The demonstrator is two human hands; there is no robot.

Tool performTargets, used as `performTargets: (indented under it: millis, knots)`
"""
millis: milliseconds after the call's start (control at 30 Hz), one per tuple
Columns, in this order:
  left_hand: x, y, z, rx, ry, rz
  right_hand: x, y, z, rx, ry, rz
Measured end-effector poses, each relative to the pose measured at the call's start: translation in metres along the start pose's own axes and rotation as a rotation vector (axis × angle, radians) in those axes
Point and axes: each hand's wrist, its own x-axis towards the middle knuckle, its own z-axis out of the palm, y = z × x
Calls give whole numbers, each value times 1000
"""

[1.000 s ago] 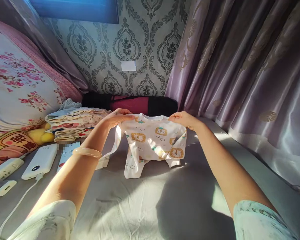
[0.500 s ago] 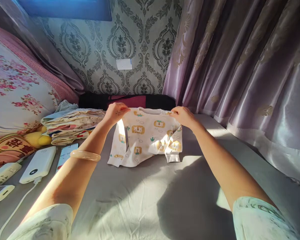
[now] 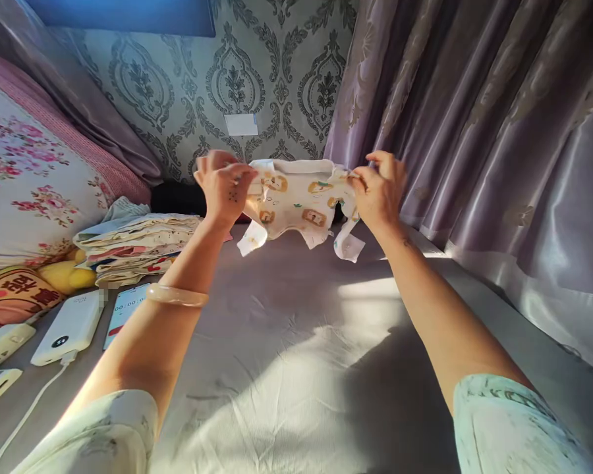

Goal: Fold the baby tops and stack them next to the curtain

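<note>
A small white long-sleeved shirt (image 3: 296, 197) with yellow-brown animal prints hangs in the air over the far part of the grey sheet (image 3: 277, 368). My left hand (image 3: 225, 187) pinches its left shoulder, and my right hand (image 3: 379, 191) pinches the right shoulder. The neckline is stretched between them at the top. Below, the hem and both sleeves are curled and swinging, clear of the sheet. A pale bangle is on my left forearm.
Left of my left arm, folded clothes (image 3: 128, 247) form a stack. Nearer are a phone (image 3: 123, 313), a white power bank (image 3: 69, 329) with a cable, a power strip (image 3: 4, 345) and a yellow plush (image 3: 66, 278). Purple curtains (image 3: 449, 131) hang at the right.
Both hands have risen with the shirt, lifting it off the sheet. Its body and sleeves, spread lower down before, are now bunched and curling in the air.
</note>
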Motion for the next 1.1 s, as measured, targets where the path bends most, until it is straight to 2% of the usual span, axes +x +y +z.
performTargets:
  millis: [67,167,233,400,567,767,900,1100]
  knots:
    - [1,2,3,-5,-54,-9,3,2,2,-5,-42,-23]
    - [4,2,7,-7,-72,-26,5,5,8,8,-26,-22]
    - [6,-1,9,-8,-126,-9,5,10,11,45,-53,-3]
    - [9,-10,13,-3,-223,-42,10,24,11,188,-97,131]
    - [9,-14,22,-29,-289,-64,8,17,7,254,-193,297]
    - [-1,-11,28,-36,-278,-177,2,13,4,327,-261,422]
    - [-10,-9,30,-55,-236,-215,-1,18,2,455,-332,432]
    - [-21,-8,23,-142,-194,-194,-7,17,-13,598,-430,436]
